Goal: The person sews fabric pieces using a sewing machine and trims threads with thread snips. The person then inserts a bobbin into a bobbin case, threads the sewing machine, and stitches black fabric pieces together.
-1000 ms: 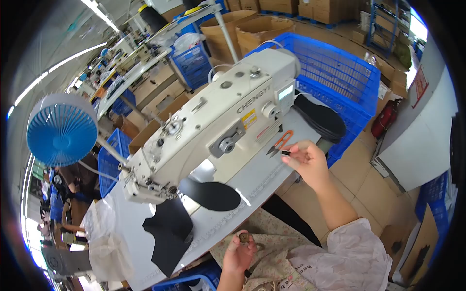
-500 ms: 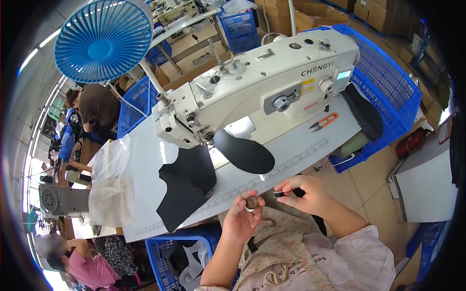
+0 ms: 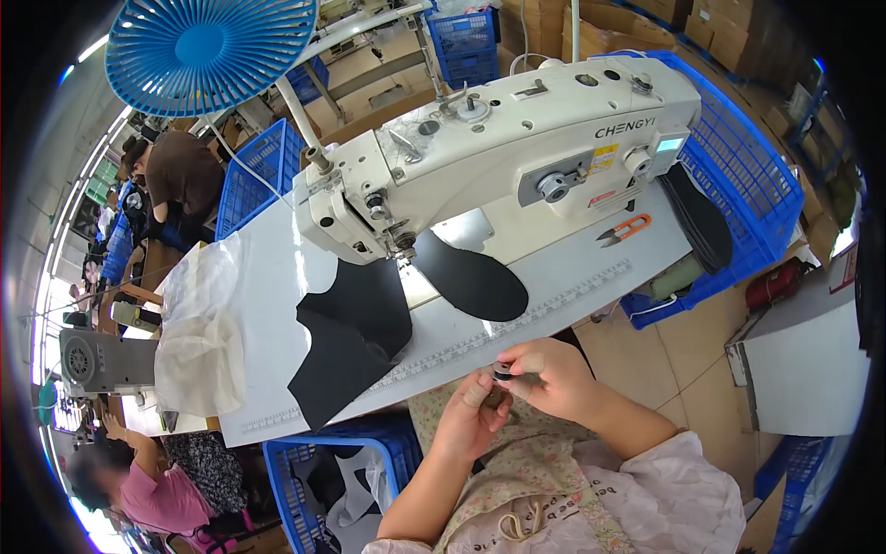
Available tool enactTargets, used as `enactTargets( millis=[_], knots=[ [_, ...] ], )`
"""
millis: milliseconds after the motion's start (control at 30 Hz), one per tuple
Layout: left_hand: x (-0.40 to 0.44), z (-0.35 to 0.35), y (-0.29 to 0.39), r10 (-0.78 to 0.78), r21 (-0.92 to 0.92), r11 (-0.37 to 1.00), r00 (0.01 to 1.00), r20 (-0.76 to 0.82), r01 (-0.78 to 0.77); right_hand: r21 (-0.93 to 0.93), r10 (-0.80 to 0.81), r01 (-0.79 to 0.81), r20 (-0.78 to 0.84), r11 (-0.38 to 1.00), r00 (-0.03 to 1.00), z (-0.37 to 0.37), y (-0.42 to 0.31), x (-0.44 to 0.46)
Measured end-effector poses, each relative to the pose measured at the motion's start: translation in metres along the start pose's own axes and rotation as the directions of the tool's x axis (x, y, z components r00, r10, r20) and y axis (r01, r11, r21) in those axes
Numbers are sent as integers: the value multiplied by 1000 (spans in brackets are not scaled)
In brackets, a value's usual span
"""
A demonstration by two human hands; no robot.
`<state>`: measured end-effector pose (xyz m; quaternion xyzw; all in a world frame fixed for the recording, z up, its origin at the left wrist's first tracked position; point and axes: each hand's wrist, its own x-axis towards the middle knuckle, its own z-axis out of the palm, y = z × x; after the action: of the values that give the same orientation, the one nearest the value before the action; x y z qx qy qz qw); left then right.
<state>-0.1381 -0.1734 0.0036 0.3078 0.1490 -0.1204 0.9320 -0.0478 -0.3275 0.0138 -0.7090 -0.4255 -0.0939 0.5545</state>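
Observation:
My right hand (image 3: 552, 377) pinches a small bobbin (image 3: 502, 371) wound with black thread, in front of my body near the table's front edge. Just left of it, my left hand (image 3: 471, 414) has its fingers curled round the round metal bobbin case, now mostly hidden by them. The two hands meet; whether the bobbin sits inside the case cannot be made out. Beyond them stands a white sewing machine (image 3: 498, 138). A black oval piece (image 3: 480, 282) and a black cut piece (image 3: 355, 323) lie by its needle.
Orange-handled thread snips (image 3: 628, 229) lie on the white table (image 3: 554, 277) near a ruler strip. Black pieces (image 3: 697, 217) are stacked at right, beside a blue crate (image 3: 738, 148). Another blue crate (image 3: 277, 452) stands below the front edge. Two other people sit at left.
My hands have come together, bringing the bobbin to the bobbin case. The camera view has shifted slightly. At lower left, the person in pink has moved an arm.

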Motion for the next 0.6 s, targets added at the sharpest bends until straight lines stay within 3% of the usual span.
enactTargets(
  millis=[233,333,400,433,500,600],
  knots=[
    [-1,-2,-3,19,47,999,997,-73,-16,-182,-120,127,49,975,992,7,5,-2],
    [1,-5,-6,126,141,984,981,-149,-105,-206,-111,122,67,971,992,1,-3,3],
    [-2,-4,-2,289,387,902,933,-213,-191,-245,-66,99,139,965,988,-7,-7,5],
    [-2,-6,-2,288,386,903,933,-214,-190,-244,-64,97,140,965,988,-10,-5,3],
    [-4,-10,-2,408,598,773,888,-212,-212,-296,-53,106,180,949,982,-15,-3,0],
    [-6,-12,-1,437,689,693,884,-167,-213,-281,-72,108,134,953,988,-18,-2,6]
  ],
)
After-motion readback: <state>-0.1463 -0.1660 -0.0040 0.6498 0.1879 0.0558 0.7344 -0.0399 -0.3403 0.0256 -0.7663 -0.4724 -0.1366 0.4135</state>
